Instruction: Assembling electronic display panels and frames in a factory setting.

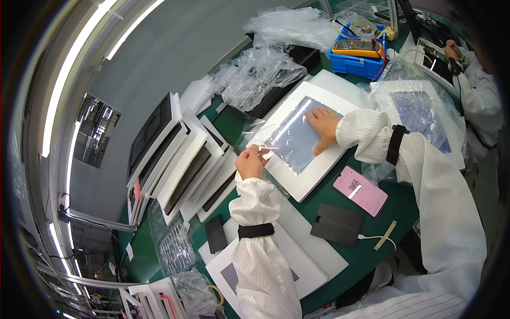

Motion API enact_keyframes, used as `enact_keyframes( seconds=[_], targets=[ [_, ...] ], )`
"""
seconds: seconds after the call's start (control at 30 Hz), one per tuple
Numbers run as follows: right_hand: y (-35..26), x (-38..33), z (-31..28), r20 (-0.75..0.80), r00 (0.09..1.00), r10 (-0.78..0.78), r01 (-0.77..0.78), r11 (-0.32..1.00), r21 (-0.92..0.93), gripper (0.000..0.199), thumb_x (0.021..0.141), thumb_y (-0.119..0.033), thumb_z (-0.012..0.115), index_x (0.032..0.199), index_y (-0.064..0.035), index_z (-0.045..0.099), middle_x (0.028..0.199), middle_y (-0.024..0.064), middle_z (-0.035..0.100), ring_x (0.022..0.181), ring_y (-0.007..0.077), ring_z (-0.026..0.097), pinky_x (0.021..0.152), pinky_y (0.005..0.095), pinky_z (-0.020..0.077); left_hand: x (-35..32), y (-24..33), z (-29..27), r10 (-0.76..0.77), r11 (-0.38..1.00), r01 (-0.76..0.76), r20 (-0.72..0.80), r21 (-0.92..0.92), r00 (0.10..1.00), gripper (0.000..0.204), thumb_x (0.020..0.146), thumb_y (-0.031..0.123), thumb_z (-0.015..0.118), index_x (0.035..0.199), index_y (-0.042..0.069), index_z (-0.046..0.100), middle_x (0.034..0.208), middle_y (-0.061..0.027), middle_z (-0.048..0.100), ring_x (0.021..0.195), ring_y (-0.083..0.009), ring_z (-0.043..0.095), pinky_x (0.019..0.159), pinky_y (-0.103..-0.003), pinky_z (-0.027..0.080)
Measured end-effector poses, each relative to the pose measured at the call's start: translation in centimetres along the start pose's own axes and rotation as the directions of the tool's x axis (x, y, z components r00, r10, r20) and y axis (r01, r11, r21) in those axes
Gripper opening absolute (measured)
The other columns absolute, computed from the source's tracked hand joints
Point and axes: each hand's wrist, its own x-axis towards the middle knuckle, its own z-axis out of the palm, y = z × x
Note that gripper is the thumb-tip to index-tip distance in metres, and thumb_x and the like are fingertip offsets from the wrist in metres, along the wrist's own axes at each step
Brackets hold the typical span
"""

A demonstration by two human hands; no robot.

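Observation:
A white-framed panel point(297, 183) with a bluish-grey screen lies in front of me on the table, glossy clear plastic over it. My right hand point(322, 127) rests flat on the screen, fingers spread. At the panel's left edge, my left hand point(251, 162) is closed in a pinch on a bit of clear plastic film point(270, 149); a thin white strip shows at the fingertips. Below the panel lie a pink-screened phone point(361, 191) and a flat dark grey box point(337, 224) with a white cable. More white panels point(305, 260) lie under my left forearm.
White-framed panels point(183, 154) lean in a row at the left. Crumpled clear plastic bags point(255, 72) lie at the back. A blue bin point(348, 65) holds a yellow multimeter point(357, 49). A bagged panel point(451, 151) lies right, near another person's sleeve point(478, 101).

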Motion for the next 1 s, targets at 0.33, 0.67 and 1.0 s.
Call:
enact_keyframes(
  seconds=[0.33, 0.67, 1.0],
  targets=[
    [-0.5, -0.1, -1.1, 0.094, 0.992, 0.088, -0.084, 0.995, -0.055, 0.113, 0.057, -0.048, 0.078, 0.137, 0.0030, 0.017, 0.138, 0.0237, 0.026, 0.132, 0.0336, 0.019, 0.108, 0.0451, 0.0155, 0.0, 0.9, 2.1, 0.150, 0.968, -0.143, 0.022, -0.207, 0.988, 0.014, 0.089, 0.012, 0.052, 0.089, -0.002, 0.050, 0.087, -0.0131, 0.059, 0.084, -0.0259, 0.062, 0.079, -0.036, 0.053],
    [0.9, 0.2, -0.4, 0.151, 0.985, 0.088, -0.091, 0.996, 0.011, 0.110, 0.056, -0.046, 0.079, 0.137, -0.0001, 0.020, 0.137, 0.0223, 0.027, 0.132, 0.0339, 0.018, 0.107, 0.0490, 0.0152, -4.7, 12.2, -1.5, 0.490, 0.784, -0.429, 0.024, -0.449, 0.871, 0.015, 0.092, 0.015, 0.048, 0.088, 0.001, 0.050, 0.093, -0.0100, 0.053, 0.105, -0.0335, 0.054, 0.090, -0.039, 0.048],
    [-6.7, -0.5, -3.7, -0.103, 0.967, -0.235, 0.238, 0.672, 0.702, 0.074, 0.080, -0.045, 0.059, 0.133, -0.0033, 0.031, 0.130, 0.0249, 0.038, 0.118, 0.0339, 0.043, 0.097, 0.0413, 0.0365, -10.7, 12.3, -10.2, 0.530, 0.731, -0.606, 0.298, 0.314, 0.794, 0.017, 0.076, -0.008, 0.052, 0.072, 0.005, 0.043, 0.102, -0.0119, 0.059, 0.098, -0.0286, 0.059, 0.079, -0.030, 0.048]
  ],
)
